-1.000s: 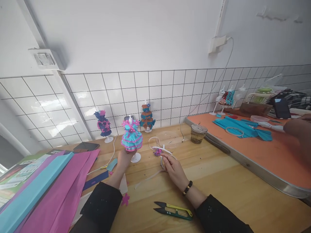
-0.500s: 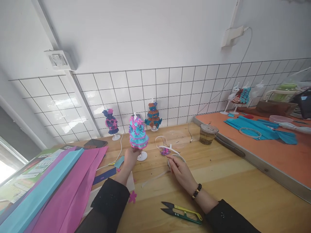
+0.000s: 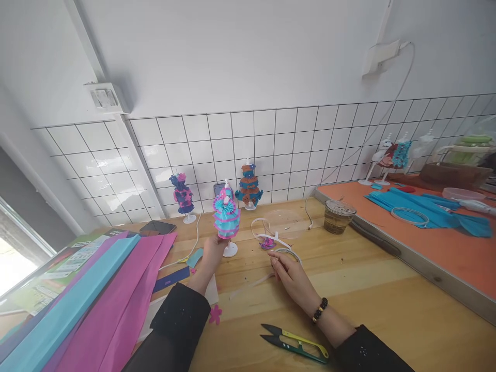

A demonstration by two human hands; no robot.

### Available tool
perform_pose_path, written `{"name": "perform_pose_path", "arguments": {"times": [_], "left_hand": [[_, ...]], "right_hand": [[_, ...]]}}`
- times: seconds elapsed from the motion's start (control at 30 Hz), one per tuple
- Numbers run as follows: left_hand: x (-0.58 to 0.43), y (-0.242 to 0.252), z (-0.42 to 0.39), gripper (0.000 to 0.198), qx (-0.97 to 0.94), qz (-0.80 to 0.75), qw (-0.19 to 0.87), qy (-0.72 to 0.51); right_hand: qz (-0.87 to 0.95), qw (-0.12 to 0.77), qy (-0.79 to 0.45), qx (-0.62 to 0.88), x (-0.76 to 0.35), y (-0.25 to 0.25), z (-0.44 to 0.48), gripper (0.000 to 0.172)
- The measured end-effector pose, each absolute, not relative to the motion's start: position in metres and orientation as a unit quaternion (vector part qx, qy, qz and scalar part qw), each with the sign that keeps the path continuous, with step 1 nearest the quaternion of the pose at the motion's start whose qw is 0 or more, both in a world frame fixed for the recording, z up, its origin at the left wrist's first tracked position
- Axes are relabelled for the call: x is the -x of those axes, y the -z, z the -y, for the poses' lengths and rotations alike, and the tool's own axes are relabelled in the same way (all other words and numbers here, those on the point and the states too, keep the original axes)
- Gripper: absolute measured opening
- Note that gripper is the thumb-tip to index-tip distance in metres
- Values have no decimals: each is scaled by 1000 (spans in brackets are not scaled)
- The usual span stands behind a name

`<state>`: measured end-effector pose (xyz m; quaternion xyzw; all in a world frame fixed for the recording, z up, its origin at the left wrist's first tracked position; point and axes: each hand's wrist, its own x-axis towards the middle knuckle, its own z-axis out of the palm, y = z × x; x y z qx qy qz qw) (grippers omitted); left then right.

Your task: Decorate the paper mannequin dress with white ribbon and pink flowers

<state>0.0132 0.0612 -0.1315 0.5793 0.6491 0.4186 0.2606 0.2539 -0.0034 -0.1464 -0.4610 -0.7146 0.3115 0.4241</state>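
Note:
My left hand [image 3: 212,257] is closed round the lower part of a small white mannequin stand, just under its turquoise and pink ruffled paper dress [image 3: 227,214]. The stand's round white base [image 3: 230,250] shows beside the hand. My right hand [image 3: 289,271] rests over the wooden table near a roll of white tape [image 3: 290,253], its fingers bent and close together; whether they pinch anything is too small to tell. A purple and pink paper scrap [image 3: 267,243] lies just beyond. Yellow and green thread snips [image 3: 296,344] lie nearer, below the right hand.
Pink and blue paper sheets [image 3: 116,289] cover the left side. Behind stand two dressed mannequins, one navy and pink [image 3: 183,195], one brown and blue [image 3: 249,188]. A lidded cup [image 3: 338,217] sits right, beside a raised orange board [image 3: 387,227]. A pink paper flower [image 3: 215,314] lies in front.
The dressed mannequin has turned slightly in my left hand. The whole view has shifted, so things appear a little further right. My right hand keeps nearly the same pose.

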Motion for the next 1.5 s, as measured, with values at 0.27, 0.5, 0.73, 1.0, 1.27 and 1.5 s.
{"name": "perform_pose_path", "arguments": {"times": [0.27,0.5,0.73,1.0,1.27,1.5], "left_hand": [[-15,133,-62,29,-585,-645,264,-415],[-18,130,-61,31,-592,-639,268,-411],[-15,125,-58,26,-585,-665,245,-393],[-18,118,-53,29,-582,-673,238,-390],[-18,121,-54,30,-579,-663,243,-408],[-11,126,-59,32,-578,-637,257,-439]], "right_hand": [[717,416,-304,469,-254,147,4,42],[715,405,-314,476,-254,145,4,43],[716,397,-323,475,-255,146,5,43],[717,398,-324,471,-255,146,5,43],[721,397,-315,472,-255,146,7,42],[725,397,-311,469,-254,142,7,42]]}}
